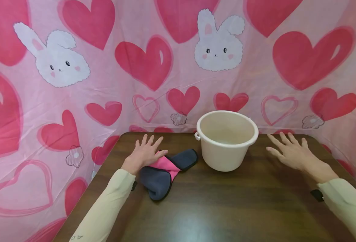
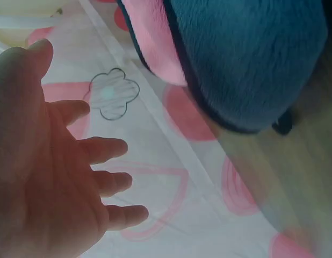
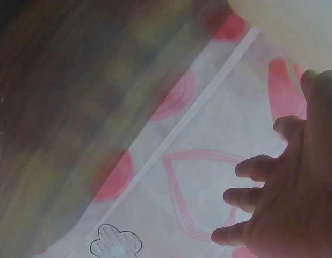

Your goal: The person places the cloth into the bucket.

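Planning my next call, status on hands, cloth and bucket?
Left hand spread, empty, near the cloth. Right hand spread, empty, right of the bucket. Bucket upright on table. Cloth partly between left hand and bucket.

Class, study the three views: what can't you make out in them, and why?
- Head view: part of the fabric item is hidden behind the left hand.
- Head view: the near inside of the bucket is hidden by its front rim.
- Head view: the mark on the left sleeve is too small to read.
- Left wrist view: the top edge cuts off the fabric item.
- Right wrist view: the picture's edges cut off most of the bucket.
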`<state>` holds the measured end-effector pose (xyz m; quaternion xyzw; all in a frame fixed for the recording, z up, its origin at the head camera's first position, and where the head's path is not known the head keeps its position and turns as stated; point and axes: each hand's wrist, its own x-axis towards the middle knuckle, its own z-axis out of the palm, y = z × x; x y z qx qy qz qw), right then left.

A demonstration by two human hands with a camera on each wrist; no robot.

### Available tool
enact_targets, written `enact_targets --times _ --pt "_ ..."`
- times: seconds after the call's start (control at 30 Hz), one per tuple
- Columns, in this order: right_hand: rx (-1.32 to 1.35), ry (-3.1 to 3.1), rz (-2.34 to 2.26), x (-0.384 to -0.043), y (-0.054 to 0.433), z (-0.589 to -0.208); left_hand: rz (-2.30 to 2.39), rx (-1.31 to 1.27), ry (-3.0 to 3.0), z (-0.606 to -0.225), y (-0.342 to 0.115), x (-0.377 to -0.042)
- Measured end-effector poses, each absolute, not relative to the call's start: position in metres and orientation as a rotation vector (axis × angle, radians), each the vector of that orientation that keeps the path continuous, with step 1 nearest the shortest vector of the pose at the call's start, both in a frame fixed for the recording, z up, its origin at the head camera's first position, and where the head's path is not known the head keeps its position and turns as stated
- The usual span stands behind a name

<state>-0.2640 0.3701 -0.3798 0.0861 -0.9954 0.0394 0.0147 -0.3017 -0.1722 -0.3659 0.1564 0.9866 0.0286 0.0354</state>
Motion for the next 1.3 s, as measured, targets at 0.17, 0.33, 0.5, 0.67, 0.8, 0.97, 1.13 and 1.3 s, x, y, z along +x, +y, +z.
enact_targets --times 0.17,0.33,0.5,0.67,0.8,0.97,1.13,1.3 --pt "0.267 -3.101 0.130 -0.264 0.365 -0.385 0.104 0.478 3.003 -0.376 -0.165 -0.299" --pt "0.279 -3.072 0.230 -0.266 0.364 -0.381 0.150 0.502 2.996 -0.381 -0.159 -0.296" --pt "0.369 -2.957 0.393 -0.268 0.359 -0.372 0.192 0.540 2.992 -0.383 -0.156 -0.287" --pt "0.490 -2.807 0.641 -0.271 0.351 -0.362 0.209 0.576 2.984 -0.384 -0.156 -0.277" --pt "0.472 -2.802 0.757 -0.271 0.346 -0.356 0.210 0.598 2.964 -0.385 -0.156 -0.271" --pt "0.382 -2.813 0.801 -0.268 0.339 -0.354 0.234 0.581 2.907 -0.389 -0.159 -0.263" --pt "0.353 -2.800 0.868 -0.267 0.331 -0.352 0.271 0.560 2.834 -0.391 -0.162 -0.258" --pt "0.369 -2.776 0.927 -0.267 0.326 -0.351 0.276 0.546 2.797 -0.394 -0.164 -0.256"
